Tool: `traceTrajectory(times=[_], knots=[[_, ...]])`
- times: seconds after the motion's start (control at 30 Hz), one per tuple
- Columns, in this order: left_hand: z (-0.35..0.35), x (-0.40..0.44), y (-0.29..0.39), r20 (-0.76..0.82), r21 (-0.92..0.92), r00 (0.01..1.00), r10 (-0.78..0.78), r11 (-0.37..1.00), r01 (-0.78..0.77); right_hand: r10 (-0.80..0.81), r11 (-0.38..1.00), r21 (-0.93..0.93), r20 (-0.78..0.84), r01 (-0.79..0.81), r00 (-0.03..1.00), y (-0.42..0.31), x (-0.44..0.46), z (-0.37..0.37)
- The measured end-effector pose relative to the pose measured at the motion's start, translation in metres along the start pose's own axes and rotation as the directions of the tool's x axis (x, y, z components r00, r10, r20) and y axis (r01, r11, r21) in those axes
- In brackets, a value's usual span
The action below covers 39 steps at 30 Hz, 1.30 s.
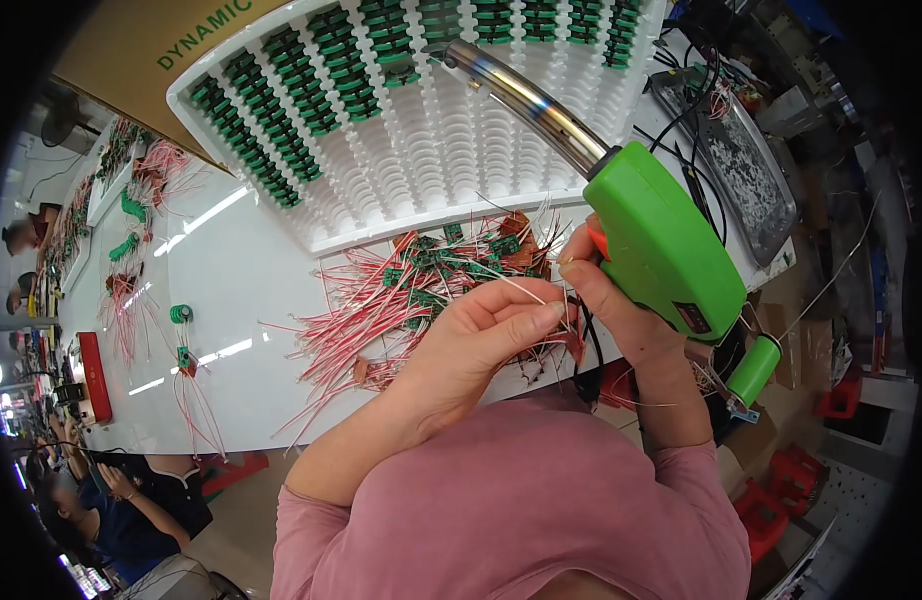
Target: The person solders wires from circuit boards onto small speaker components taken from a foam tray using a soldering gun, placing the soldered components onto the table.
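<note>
My left hand [491,325] pinches a thin white wire [509,279] between thumb and fingertips, just above the table's front edge. Close to its right, my right hand [611,290] holds a green soldering gun [661,235] with an orange trigger [598,238]. The gun's metal tube points up and left, over the tray. A strand of wire runs near the fingertips of both hands; its end is too small to make out. Behind my left hand lies a pile of red and white wires [356,310] with small green boards [421,252] among them.
A white foam tray [371,235] with rows of green parts stands behind the pile, beside a cardboard box [111,65]. A metal tray [726,150] and black cables lie at the right. Another person [111,510] sits at the lower left; red stools stand below.
</note>
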<state>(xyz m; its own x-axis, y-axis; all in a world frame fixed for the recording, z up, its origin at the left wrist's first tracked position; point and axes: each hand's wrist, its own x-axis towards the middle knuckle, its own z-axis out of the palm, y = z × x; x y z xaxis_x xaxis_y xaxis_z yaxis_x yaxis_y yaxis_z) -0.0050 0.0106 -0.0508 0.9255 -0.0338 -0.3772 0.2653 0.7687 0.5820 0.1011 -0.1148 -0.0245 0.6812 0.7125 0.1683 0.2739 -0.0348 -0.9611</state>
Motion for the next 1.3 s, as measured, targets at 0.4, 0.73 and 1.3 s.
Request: traceTrajectory(times=[0.4, 0.73, 1.3], knots=[[0.006, -0.005, 0.005, 0.02, 0.277, 0.981, 0.192, 0.942, -0.19, -0.039, 0.997, -0.062, -0.011, 0.038, 0.999, 0.008, 0.0, 0.004], [0.002, -0.007, 0.007, -0.018, 0.413, 0.929, 0.37, 0.848, -0.331, 0.022, 1.0, 0.01, 0.047, -0.022, 0.999, 0.0, 0.006, 0.008], [-0.032, -0.031, 0.063, 0.145, 0.719, 0.826, 0.544, 0.516, -0.466, 0.023, 0.998, -0.061, -0.178, -0.035, 0.984, -0.003, 0.006, -0.014]])
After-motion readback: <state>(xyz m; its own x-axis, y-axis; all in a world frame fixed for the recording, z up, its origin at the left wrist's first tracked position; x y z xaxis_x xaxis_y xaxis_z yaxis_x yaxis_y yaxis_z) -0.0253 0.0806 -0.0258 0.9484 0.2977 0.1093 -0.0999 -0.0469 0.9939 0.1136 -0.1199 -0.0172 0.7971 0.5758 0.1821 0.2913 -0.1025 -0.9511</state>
